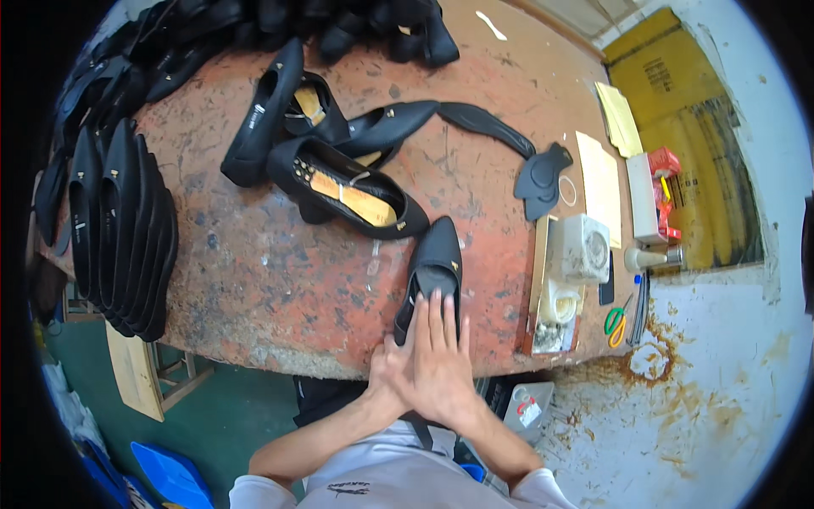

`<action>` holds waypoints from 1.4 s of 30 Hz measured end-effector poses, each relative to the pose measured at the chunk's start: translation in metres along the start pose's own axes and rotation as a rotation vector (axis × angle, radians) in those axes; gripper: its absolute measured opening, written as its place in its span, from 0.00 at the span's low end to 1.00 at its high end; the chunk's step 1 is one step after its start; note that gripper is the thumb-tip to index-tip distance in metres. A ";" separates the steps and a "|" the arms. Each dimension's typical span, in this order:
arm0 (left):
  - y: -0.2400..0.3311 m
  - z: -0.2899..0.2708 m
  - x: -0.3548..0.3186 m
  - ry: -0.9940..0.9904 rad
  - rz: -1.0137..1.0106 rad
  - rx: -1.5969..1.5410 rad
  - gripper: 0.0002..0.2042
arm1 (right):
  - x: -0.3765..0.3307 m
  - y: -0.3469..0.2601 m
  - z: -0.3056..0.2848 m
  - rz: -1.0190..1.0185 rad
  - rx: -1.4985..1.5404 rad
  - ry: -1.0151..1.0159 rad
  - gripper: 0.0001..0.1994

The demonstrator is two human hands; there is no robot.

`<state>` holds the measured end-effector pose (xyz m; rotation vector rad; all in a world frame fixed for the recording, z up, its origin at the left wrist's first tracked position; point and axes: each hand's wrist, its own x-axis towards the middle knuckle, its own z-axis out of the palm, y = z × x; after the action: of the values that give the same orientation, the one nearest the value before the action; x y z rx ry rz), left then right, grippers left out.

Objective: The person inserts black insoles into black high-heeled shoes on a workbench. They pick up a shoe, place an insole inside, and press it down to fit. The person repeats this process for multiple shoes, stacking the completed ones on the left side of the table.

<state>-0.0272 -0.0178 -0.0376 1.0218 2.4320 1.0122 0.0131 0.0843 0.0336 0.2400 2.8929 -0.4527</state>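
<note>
Close to the table's front edge lies a black pointed pump (439, 248), its toe facing away from me. My right hand (443, 369) rests over its opening with straight fingers reaching inside onto the insole. My left hand (390, 366) is closed around the heel end at the left, partly covered by the right hand. Just beyond the toe, another black pump (318, 204) with a wooden-coloured insert lies tilted. Further pumps, including one on its side (264, 119), are grouped behind it. Black insoles (543, 176) lie to the right.
A row of nested black pumps (119, 229) stands at the left of the worn red table (246, 288). More black shoes (339, 30) fill the far edge. At right are a glue-stained container (583, 246), scissors (616, 327) and paper sheets (599, 187). A wooden stool (136, 373) stands below left.
</note>
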 end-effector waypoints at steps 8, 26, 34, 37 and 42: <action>0.018 -0.021 0.000 -0.217 -0.047 0.221 0.25 | 0.085 0.014 -0.019 0.153 0.116 -0.082 0.57; 0.015 -0.012 -0.003 -0.267 -0.004 0.218 0.32 | 0.094 0.006 -0.010 0.132 -0.085 -0.081 0.54; 0.010 -0.151 -0.095 0.185 0.472 0.212 0.18 | 0.018 0.031 -0.105 -0.482 0.733 -0.057 0.33; -0.013 -0.230 -0.104 0.616 0.411 0.406 0.15 | 0.035 0.065 -0.107 -0.173 1.148 0.514 0.21; -0.132 -0.342 -0.090 1.040 0.053 0.652 0.12 | 0.213 0.121 -0.062 0.229 1.348 0.440 0.29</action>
<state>-0.2079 -0.3149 0.1084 0.8195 3.7827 0.9010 -0.1800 0.2448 0.0094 0.9007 2.2892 -2.4223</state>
